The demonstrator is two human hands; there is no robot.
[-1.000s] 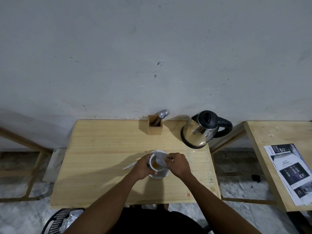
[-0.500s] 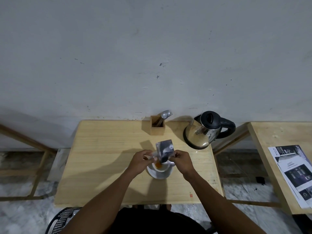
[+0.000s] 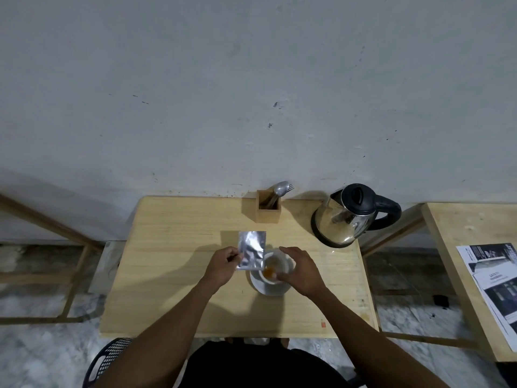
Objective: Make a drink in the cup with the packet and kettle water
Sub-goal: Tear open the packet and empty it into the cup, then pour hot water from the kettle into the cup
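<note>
A white cup [image 3: 275, 266] stands on a white saucer [image 3: 268, 288] in the middle of the wooden table [image 3: 173, 275], with orange powder at its bottom. My left hand [image 3: 223, 264] pinches a silver foil packet [image 3: 251, 250] upright, just left of the cup. Over the cup's right side hovers my right hand [image 3: 300, 268], its fingers spread and holding nothing. The steel kettle [image 3: 345, 217] with a black lid and handle sits at the table's far right corner.
A wooden holder [image 3: 268, 207] with a spoon and fork stands at the table's back edge by the wall. A second table [image 3: 458, 242] with printed sheets [image 3: 492, 284] is to the right. A black basket [image 3: 107, 362] sits on the floor at lower left.
The packet was tipped over the cup with both hands. Now my right hand has let go of it, and my left hand has carried it to the left of the cup.
</note>
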